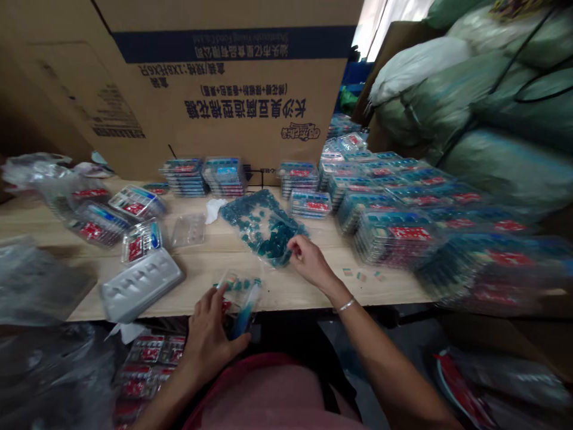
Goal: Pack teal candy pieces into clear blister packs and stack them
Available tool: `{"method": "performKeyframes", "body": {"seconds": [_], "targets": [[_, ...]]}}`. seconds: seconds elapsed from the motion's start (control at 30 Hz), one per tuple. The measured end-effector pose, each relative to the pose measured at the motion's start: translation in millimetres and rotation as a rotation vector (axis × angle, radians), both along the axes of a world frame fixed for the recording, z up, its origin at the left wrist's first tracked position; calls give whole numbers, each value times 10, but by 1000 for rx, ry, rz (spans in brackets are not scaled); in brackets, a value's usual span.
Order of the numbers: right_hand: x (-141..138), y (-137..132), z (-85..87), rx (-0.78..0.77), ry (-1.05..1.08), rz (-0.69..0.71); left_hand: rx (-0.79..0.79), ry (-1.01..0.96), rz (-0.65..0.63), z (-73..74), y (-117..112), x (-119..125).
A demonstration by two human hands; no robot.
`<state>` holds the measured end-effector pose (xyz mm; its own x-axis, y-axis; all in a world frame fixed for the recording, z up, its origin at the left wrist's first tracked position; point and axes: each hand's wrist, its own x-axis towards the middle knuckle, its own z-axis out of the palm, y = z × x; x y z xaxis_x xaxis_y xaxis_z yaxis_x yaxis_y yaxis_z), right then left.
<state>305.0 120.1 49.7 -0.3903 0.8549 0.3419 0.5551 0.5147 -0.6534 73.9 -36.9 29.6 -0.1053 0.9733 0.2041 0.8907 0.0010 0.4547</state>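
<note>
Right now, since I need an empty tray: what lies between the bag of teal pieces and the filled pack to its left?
A clear tray, seemingly empty, flat on the table between bag and pack; the head view shows it.

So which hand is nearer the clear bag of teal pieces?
Right. The right hand touches the clear bag of teal pieces at its near corner; the left hand, apart, holds a clear plastic tray nearer the person.
</note>
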Motion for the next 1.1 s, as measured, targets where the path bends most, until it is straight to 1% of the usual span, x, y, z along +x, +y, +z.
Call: {"method": "performKeyframes", "body": {"seconds": [0.03,0.07,0.1,0.13,0.17,0.2,0.23,0.3,0.33,0.4,0.47,0.5,0.57,0.6,0.67,0.7,0.77,0.87,0.93,1.0,1.07,1.1], "targets": [[-73,-22,40,50,29,-26,-5,2,-11,9,-6,57],[-137,-84,49,54,66,-31,-8,1,-13,14,-8,108],[-193,-184,23,3,118,-18,-7,-3,-7,14,-4,154],[-241,-315,-33,-93,183,8,-5,-10,2,8,5,200],[-284,-465,-112,-223,275,22,-3,-19,14,-6,19,246],[-319,-618,-206,-343,364,40,-3,-29,24,-25,35,297],[-344,-760,-301,-431,445,53,-5,-42,27,-48,52,351],[-355,-957,-462,-538,577,21,-8,-76,0,-94,79,463],[-332,-998,-517,-572,627,-11,-6,-103,-37,-110,86,510],[-215,-964,-579,-640,703,-81,1,-177,-141,-121,94,552],[-13,-817,-603,-733,738,-104,3,-229,-222,-113,116,494],[106,-720,-611,-783,727,-88,4,-222,-243,-110,138,428],[343,-509,-627,-839,647,-15,14,-128,-231,-125,210,249],[443,-402,-636,-834,590,29,19,-54,-202,-146,253,155],[582,-193,-647,-736,476,92,13,84,-134,-213,331,2],[617,-95,-645,-659,421,107,6,132,-107,-250,356,-48],[625,71,-611,-498,294,122,-3,176,-97,-316,374,-91],[549,178,-473,-226,23,139,28,179,-118,-369,337,-88],[494,110,-356,-35,-180,116,45,181,-126,-377,302,-94],[461,-63,-278,93,-314,61,70,195,-94,-371,283,-105],[451,-289,-275,137,-351,13,130,206,-66,-350,304,-82],[452,-396,-299,141,-350,7,164,201,-96,-333,334,-45]]}}
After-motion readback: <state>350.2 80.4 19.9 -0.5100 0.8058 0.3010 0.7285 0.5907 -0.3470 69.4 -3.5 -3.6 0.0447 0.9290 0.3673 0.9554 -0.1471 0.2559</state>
